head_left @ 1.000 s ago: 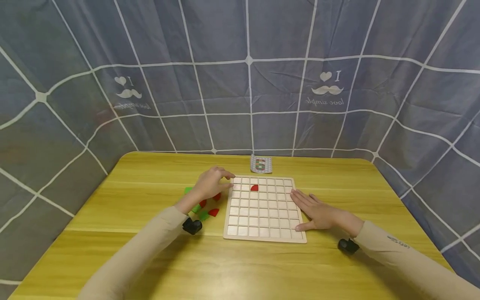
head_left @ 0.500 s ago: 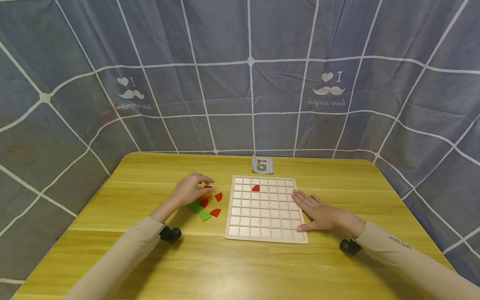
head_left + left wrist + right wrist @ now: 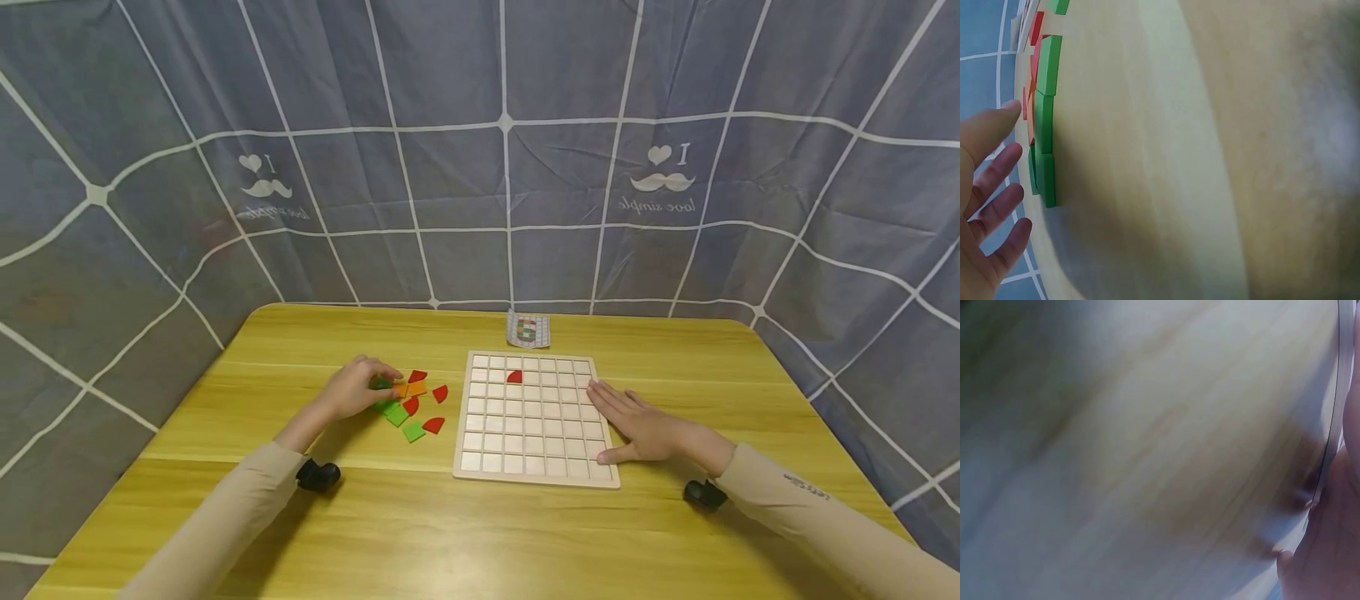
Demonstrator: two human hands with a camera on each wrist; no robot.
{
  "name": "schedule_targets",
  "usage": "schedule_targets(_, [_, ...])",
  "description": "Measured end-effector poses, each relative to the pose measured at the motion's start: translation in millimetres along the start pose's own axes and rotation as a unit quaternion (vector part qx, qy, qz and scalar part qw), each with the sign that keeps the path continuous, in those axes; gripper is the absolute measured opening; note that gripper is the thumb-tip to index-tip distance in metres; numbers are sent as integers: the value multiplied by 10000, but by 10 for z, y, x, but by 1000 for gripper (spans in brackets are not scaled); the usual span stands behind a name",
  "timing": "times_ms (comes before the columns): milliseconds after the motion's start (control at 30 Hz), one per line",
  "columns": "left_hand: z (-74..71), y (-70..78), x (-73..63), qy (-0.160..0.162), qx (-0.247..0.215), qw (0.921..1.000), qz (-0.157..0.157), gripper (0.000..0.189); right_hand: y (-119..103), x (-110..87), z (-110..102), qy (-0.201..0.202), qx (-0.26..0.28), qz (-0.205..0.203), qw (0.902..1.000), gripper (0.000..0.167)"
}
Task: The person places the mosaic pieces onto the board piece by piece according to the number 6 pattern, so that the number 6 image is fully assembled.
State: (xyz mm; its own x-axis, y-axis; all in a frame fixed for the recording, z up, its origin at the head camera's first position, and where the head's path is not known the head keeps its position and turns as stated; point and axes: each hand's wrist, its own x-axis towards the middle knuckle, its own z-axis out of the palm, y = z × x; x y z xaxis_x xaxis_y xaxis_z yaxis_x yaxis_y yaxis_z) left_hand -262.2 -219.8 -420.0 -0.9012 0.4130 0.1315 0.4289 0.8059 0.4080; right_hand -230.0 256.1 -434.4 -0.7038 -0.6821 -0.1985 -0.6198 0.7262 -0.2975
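My left hand, fingers relaxed and apart, hovers over the left end of a group of small tiles and partly covers it. In the left wrist view, that hand holds nothing; its fingertips are close by a row of green tiles. The group has green square tiles, orange square tiles and red quarter-round tiles. My right hand lies flat, fingers on the right edge of a pale wooden grid board. One red quarter-round tile sits in a cell near the board's top.
A small printed card with a coloured grid pattern lies behind the board. All of this is on a yellow wood-grain table. A grey curtain with white lines hangs around its back and sides.
My left hand has moved left from the board's upper left corner to the tiles, uncovering orange and red ones. My right hand has stayed on the board's edge.
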Motion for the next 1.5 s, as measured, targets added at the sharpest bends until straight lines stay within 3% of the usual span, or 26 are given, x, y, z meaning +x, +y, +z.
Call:
schedule_targets(333, [46,-24,38,-73,151,9999,-24,26,9,-10,15,46,-41,-43,10000,103])
schedule_targets(567, [38,-38,40,-131,304,9995,-8,26,8,4,31,215,-366,-165,9990,101])
schedule_targets(1100, [5,1,106,-264,939,9947,333,25,18,-20,54,370,-388,-147,9985,100])
schedule_targets(1500, [0,-18,125,-322,1002,9940,291,24,67,1,81,345,-456,-240,9981,98])
